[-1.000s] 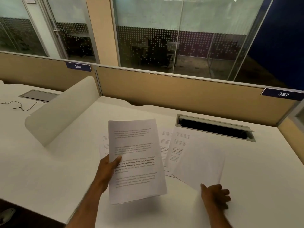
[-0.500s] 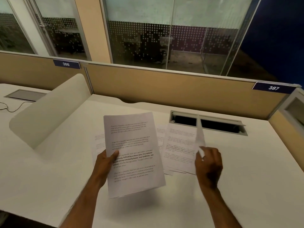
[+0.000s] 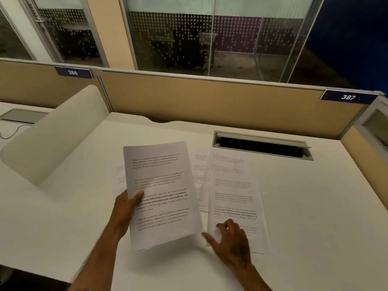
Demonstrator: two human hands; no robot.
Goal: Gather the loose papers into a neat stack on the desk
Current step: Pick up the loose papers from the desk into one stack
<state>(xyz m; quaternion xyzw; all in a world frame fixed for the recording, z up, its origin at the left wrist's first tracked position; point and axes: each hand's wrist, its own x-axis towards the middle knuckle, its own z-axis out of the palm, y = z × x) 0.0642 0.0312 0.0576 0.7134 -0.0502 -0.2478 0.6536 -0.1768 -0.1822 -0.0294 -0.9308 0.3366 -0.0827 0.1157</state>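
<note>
My left hand (image 3: 126,206) grips a sheaf of printed papers (image 3: 161,194) by its left edge, thumb on top, and holds it tilted above the white desk (image 3: 315,206). To its right, my right hand (image 3: 231,242) has its fingers spread over the lower left corner of a loose printed sheet (image 3: 235,196), which is face up and blurred just over the desk. More loose sheets (image 3: 199,171) lie flat on the desk under and behind it. The edge of another sheet (image 3: 118,175) shows left of the sheaf, mostly hidden.
An open cable slot (image 3: 262,147) is set into the desk behind the papers. A curved white divider (image 3: 52,133) stands at the left and a tan partition (image 3: 210,101) runs along the back. A cable (image 3: 10,133) lies on the neighbouring desk.
My right hand has turned the loose sheet from edge-on to face up and brought it down towards me, close to the desk. The left hand keeps holding the sheaf in about the same place.
</note>
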